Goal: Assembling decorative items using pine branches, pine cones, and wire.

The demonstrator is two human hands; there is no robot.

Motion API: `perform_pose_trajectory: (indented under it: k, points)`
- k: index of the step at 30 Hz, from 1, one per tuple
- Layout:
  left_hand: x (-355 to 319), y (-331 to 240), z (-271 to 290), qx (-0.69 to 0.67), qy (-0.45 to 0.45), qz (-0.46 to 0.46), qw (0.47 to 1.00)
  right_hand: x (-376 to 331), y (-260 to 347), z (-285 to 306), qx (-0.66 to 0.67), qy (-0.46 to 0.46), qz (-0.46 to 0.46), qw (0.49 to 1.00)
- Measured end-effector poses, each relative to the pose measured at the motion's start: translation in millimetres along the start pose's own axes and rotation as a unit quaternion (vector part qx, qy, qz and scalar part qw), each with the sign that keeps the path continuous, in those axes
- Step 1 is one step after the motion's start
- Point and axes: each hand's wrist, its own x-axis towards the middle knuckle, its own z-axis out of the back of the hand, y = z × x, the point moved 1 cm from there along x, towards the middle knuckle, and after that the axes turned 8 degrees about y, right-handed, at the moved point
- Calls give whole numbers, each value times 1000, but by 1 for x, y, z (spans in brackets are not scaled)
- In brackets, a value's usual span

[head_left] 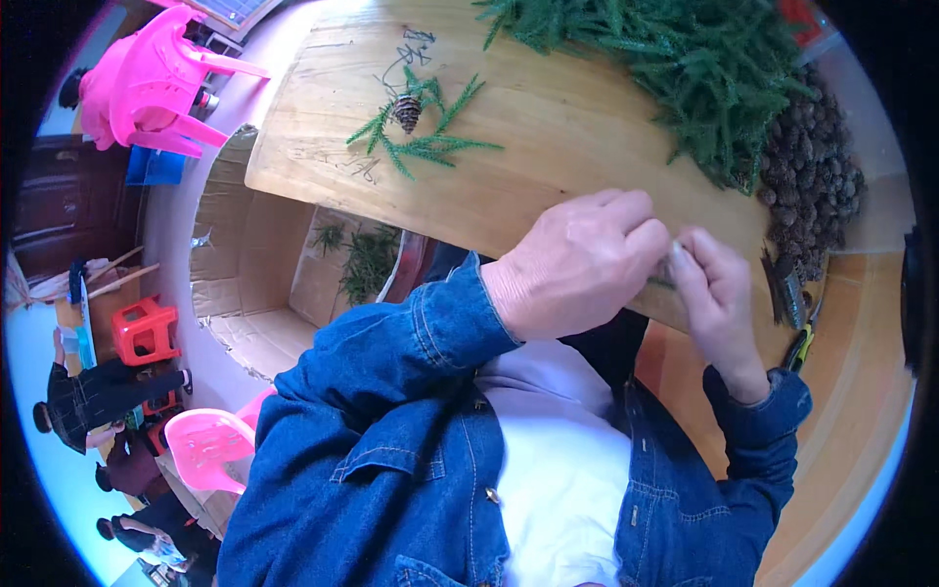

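Observation:
My left hand (585, 259) and my right hand (719, 293) meet above the near edge of the wooden table (548, 147). Both are closed, with thumbs and fingertips pinched close together. A small green bit (662, 283) shows just below the fingers; the rest of what they pinch is hidden. Farther left on the tabletop lies a brown pine cone (406, 114) among green needle sprigs (435, 147). Thin dark wires (416, 44) lie just beyond it.
A heap of green sprigs (675, 68) covers the far right, beside piled pine cones (812, 161). A tool with yellow-green handles (802, 344) lies right of my right hand. An open cardboard box (230, 225) holding greenery stands left. Pink chairs (147, 78) and several people are farther left.

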Motion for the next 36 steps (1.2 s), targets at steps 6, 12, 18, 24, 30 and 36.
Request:
perform_pose_trajectory:
  k: [6,12,18,24,30,36]
  points:
    - [0,5,9,-15,27,-19,999,0,-9,8,279,97,-141,945]
    - [9,8,25,-196,78,27,977,-7,-1,38,-3,-16,91,996]
    - [9,9,27,-255,140,9,957,4,22,37,-162,53,220,960]
    - [8,6,28,-264,140,-5,954,3,26,40,-215,57,256,941]
    - [7,-1,22,-268,115,-15,957,-1,24,42,-239,112,252,931]
    - [1,-8,10,-109,22,-63,992,-12,19,20,20,61,20,998]
